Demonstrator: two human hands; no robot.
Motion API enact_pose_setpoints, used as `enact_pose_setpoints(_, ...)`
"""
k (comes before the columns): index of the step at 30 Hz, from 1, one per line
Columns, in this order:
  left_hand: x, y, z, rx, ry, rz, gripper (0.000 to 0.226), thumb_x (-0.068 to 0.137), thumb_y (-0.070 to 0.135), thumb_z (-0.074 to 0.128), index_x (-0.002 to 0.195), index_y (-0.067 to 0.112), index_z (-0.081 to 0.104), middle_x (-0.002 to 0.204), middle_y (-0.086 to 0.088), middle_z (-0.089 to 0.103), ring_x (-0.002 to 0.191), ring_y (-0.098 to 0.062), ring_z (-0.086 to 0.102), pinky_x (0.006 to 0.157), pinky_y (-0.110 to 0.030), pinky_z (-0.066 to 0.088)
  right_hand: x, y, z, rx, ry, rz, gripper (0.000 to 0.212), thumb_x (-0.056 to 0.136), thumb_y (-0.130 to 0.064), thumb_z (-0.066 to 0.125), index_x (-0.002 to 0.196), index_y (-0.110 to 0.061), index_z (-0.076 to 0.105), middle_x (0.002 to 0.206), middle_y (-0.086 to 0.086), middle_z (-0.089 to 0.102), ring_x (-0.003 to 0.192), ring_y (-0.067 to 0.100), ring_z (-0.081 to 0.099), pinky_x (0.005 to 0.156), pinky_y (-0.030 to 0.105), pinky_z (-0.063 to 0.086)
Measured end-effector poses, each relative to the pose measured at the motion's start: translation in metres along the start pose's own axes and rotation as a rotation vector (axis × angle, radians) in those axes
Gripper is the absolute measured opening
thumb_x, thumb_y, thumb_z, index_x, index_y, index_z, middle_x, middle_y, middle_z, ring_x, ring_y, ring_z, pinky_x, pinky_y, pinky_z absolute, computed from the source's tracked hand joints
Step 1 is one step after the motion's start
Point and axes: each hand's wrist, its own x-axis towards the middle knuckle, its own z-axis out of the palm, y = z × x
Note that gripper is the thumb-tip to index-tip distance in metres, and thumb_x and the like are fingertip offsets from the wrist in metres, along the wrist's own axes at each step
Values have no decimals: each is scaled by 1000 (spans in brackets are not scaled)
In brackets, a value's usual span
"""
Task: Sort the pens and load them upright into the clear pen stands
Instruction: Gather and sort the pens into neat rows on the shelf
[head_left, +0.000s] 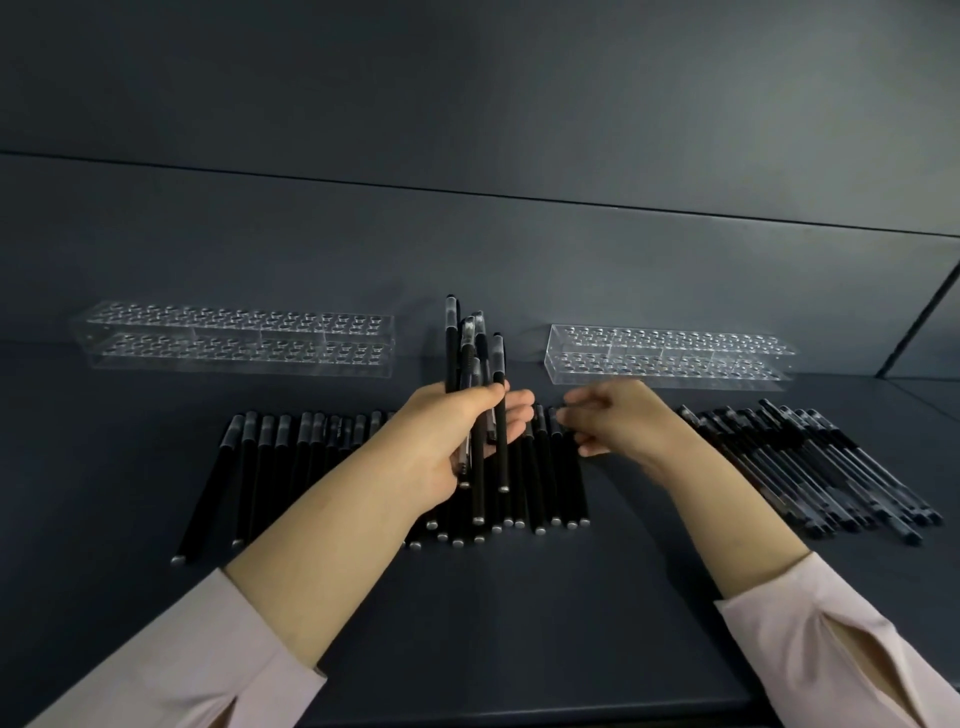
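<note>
Fig. A bundle of slim black pens with frosted caps (452, 358) stands nearly upright above the row, my left hand (457, 436) wrapped round the barrels. My right hand (618, 421) hovers, fingers bent, at the cap ends of the flat row of black pens (311, 457) on the dark grey tabletop (519, 623); blur hides whether it pinches one. A slanted heap of black pens (810, 467) lies further right. Behind, the left clear acrylic pen stand (239, 338) and the right clear acrylic pen stand (670, 356) hold no pens. Step in hand, as I judge it: gathering. Next: seat each pen singly in a hole.
</note>
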Motion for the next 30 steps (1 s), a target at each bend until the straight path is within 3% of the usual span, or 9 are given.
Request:
enact_pose_setpoints(3, 1, 0, -1, -9, 11, 36, 15, 93, 6, 62, 106, -1, 66, 92, -13, 77, 81, -16, 75, 70, -24, 61, -1, -1, 1, -11, -34, 2, 29, 86, -2, 68, 114, 0, 59, 92, 18, 58, 61, 16, 57, 51, 17, 53)
enact_pose_setpoints(6, 1, 0, -3, 0, 27, 53, 12, 91, 6, 66, 102, 2, 69, 85, -9, 76, 74, -14, 74, 64, -23, 60, 0, -1, 1, 22, -50, 2, 30, 85, -1, 69, 113, 1, 60, 88, 17, 58, 62, 15, 58, 51, 18, 54)
enact_pose_setpoints(12, -2, -2, -2, 55, -18, 75, 14, 90, 6, 67, 104, 1, 68, 92, -11, 77, 81, -17, 75, 62, -21, 58, 0, -3, 2, -33, 89, -139, 10, 92, -18, 63, 96, -12, 70, 77, 3, 63, 61, 10, 56, 51, 19, 50)
enact_pose_setpoints(15, -2, -4, 0, 97, -46, 68, 14, 91, 7, 66, 103, 1, 68, 91, -11, 77, 85, -18, 75, 66, -23, 60, -6, -14, 3, 269, -35, -181, 14, 92, -25, 62, 94, -15, 73, 78, -2, 67, 68, 8, 59, 56, 18, 48)
enact_pose_setpoints(19, -2, -8, 3, 106, -77, 68, 13, 92, 5, 64, 103, 1, 68, 90, -12, 77, 85, -19, 75, 67, -25, 60, -12, -19, 7, 443, -216, -184, 26, 91, -18, 61, 103, 4, 66, 80, 3, 63, 66, 8, 57, 58, 19, 47)
enact_pose_setpoints(21, -1, -8, 3, 107, -70, 82, 16, 92, 6, 64, 106, 1, 67, 91, -12, 77, 86, -20, 75, 69, -26, 60, -11, -20, 7, 532, -203, -162, 19, 92, -16, 59, 99, 1, 65, 76, 1, 64, 65, 8, 58, 58, 18, 48)
enact_pose_setpoints(24, 1, -5, 2, 50, -32, 84, 19, 92, 7, 65, 109, -1, 63, 92, -14, 76, 85, -21, 75, 69, -27, 61, -4, -21, -5, 664, -43, -107, 14, 95, -16, 57, 89, -9, 68, 66, -5, 64, 58, 6, 56, 54, 17, 49)
enact_pose_setpoints(27, 3, -4, 0, 38, 0, 95, 21, 90, 11, 68, 108, -1, 66, 88, -10, 76, 77, -16, 74, 74, -28, 61, 2, -13, -19, 357, 128, -78, 17, 94, -18, 60, 89, -6, 70, 65, -3, 59, 57, 8, 53, 50, 16, 47)
enact_pose_setpoints(30, 4, -5, -2, 65, 25, 108, 24, 87, 14, 72, 106, 0, 69, 77, -4, 70, 67, -11, 69, 81, -28, 60, 3, -3, -17, -48, 121, -76, 18, 93, -17, 62, 84, -2, 65, 69, 6, 56, 56, 12, 53, 47, 16, 49)
